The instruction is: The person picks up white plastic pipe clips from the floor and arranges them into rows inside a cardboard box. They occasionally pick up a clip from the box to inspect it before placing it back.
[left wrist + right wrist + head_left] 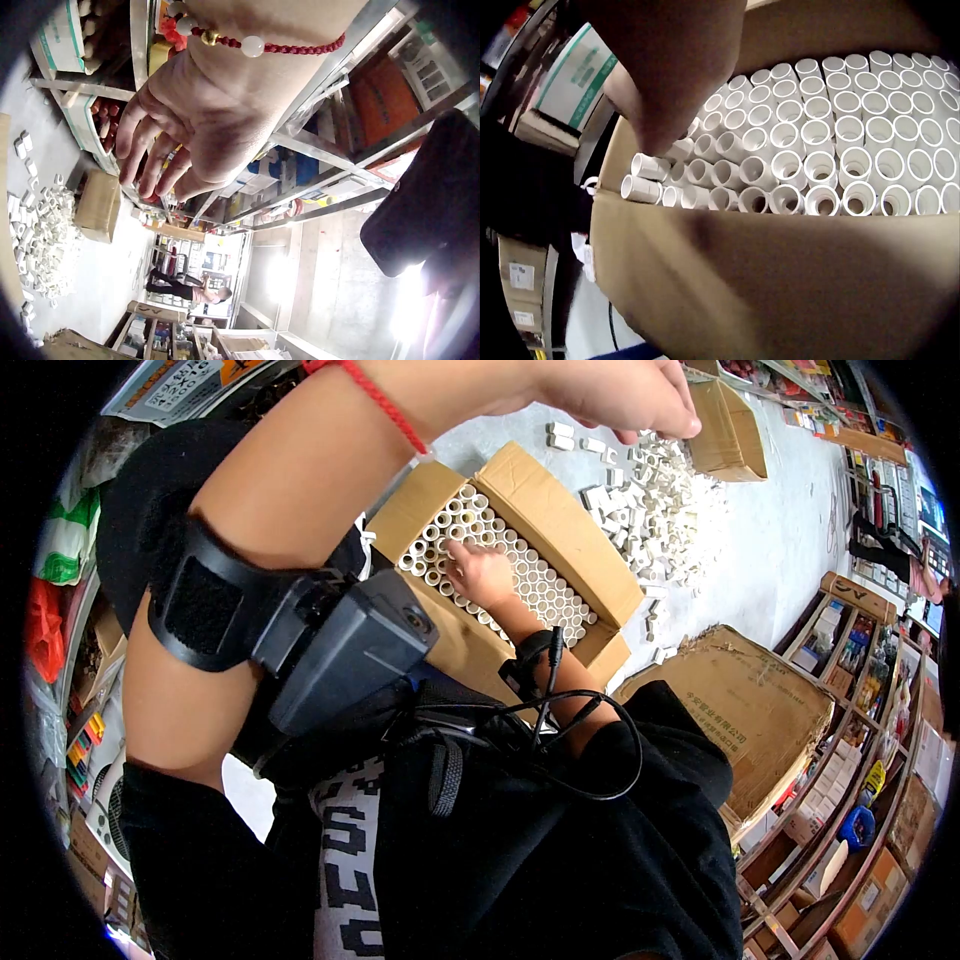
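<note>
White tubes [545,585] [817,135] stand packed in rows, open ends up, in a cardboard box [560,540] [795,277]. A few at the near left corner lean in the right wrist view. The right hand [482,574] [667,75] is over that end of the box, its fingertips touching or just above the tubes; no tube shows clearly in its grasp, and part of its fingers is hidden. Away from the box, the left hand [625,400] [199,124] hangs in the air with loosely bent fingers, holding nothing.
Loose white pieces [660,510] [49,240] are heaped on the floor beyond the box. A smaller carton [728,430] [97,206] stands beside the heap, and a large flattened-looking carton [750,710] lies right. Shelves [850,740] line the side; a person [191,289] is farther off.
</note>
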A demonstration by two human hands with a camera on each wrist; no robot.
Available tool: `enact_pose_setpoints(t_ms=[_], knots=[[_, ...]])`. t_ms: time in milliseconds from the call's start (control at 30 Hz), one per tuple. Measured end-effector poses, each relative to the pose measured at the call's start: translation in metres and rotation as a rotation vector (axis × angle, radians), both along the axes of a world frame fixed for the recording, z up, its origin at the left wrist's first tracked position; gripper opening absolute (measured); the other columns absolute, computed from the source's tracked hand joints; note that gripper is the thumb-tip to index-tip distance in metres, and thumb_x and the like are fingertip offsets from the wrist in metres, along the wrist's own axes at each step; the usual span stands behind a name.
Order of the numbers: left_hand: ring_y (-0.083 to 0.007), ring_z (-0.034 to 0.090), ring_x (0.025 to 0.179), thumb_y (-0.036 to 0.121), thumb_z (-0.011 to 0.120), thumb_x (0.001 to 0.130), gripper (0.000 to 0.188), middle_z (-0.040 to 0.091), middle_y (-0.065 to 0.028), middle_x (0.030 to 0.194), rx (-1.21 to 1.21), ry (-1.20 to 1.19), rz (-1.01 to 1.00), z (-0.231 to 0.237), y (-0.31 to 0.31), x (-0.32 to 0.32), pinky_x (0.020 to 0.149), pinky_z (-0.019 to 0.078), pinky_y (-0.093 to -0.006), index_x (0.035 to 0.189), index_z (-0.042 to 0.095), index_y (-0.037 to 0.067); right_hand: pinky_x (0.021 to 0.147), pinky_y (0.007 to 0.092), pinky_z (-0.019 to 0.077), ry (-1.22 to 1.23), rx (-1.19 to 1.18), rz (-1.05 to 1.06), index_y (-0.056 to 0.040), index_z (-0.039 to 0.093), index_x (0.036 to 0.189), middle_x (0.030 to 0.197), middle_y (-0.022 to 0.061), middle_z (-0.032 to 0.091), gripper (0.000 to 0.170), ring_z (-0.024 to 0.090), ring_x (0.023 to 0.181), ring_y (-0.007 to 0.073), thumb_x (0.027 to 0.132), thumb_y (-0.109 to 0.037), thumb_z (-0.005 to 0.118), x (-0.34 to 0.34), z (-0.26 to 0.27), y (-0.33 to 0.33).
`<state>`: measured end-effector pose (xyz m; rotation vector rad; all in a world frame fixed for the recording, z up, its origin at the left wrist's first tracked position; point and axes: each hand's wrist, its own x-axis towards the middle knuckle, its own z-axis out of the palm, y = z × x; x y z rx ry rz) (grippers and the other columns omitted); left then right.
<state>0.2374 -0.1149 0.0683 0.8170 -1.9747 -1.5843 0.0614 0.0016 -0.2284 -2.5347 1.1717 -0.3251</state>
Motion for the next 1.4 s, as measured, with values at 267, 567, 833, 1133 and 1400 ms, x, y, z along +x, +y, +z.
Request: enact_pose_setpoints(t_ms=[267,567,833,1133,1400], knots=[[-0.0209,0.054,0.088,0.027,0.05,0.08,0.039,0.057,-0.0162,0.097,-0.005,-0.058,0.024,-0.005,-0.003,-0.005,0.078,0.0408,-0.0279,0.105,0.054,-0.003,0.044,0.0344,0.0447,0.199,0.055,0.029,-0.0098,0.052,0.074,0.057,0.0063,0.054,0.011,0.056,0.05,0.0234,0.073,-0.02,0.053,0.002,-0.031,0.003],[-0.0195,0.053,0.093,0.027,0.05,0.082,0.038,0.056,-0.0156,0.101,0.056,-0.109,0.055,0.008,0.004,-0.002,0.082,0.0395,-0.0262,0.107,0.053,-0.002,0.041,0.0337,0.0426,0.028,0.047,-0.016,-0.0112,0.047,0.09,0.058,0.0067,0.054,0.028,0.055,0.047,0.023,0.075,-0.032,0.057,0.001,-0.002,-0.005],[-0.0152,0.053,0.089,0.023,0.049,0.084,0.034,0.057,-0.0122,0.097,0.164,-0.102,0.076,0.012,-0.004,-0.015,0.079,0.0413,-0.0249,0.108,0.052,-0.001,0.068,0.0395,0.0428,-0.054,-0.104,-0.601,-0.0015,0.051,0.082,0.085,0.0194,0.053,0.019,0.052,0.079,0.0348,0.069,-0.013,0.058,-0.106,0.016,-0.103],[-0.0113,0.053,0.088,0.015,0.047,0.084,0.028,0.057,-0.008,0.098,0.162,-0.095,0.194,-0.027,-0.012,-0.029,0.081,0.0417,-0.0238,0.107,0.052,0.0,0.058,0.0298,0.0485,-0.966,1.072,-1.289,0.0009,0.032,0.115,0.084,0.0138,0.053,0.045,0.054,0.063,0.0213,0.075,-0.002,0.053,-0.199,-0.08,-0.158],[-0.0117,0.053,0.091,0.014,0.047,0.084,0.029,0.056,-0.0102,0.101,0.214,-0.091,0.224,-0.037,-0.011,-0.027,0.082,0.0406,-0.0243,0.109,0.049,-0.001,0.047,0.0269,0.0453,-0.662,0.875,-1.407,0.001,0.042,0.104,0.077,0.0112,0.053,0.04,0.05,0.055,0.0174,0.071,-0.008,0.062,-0.183,-0.094,-0.179]])
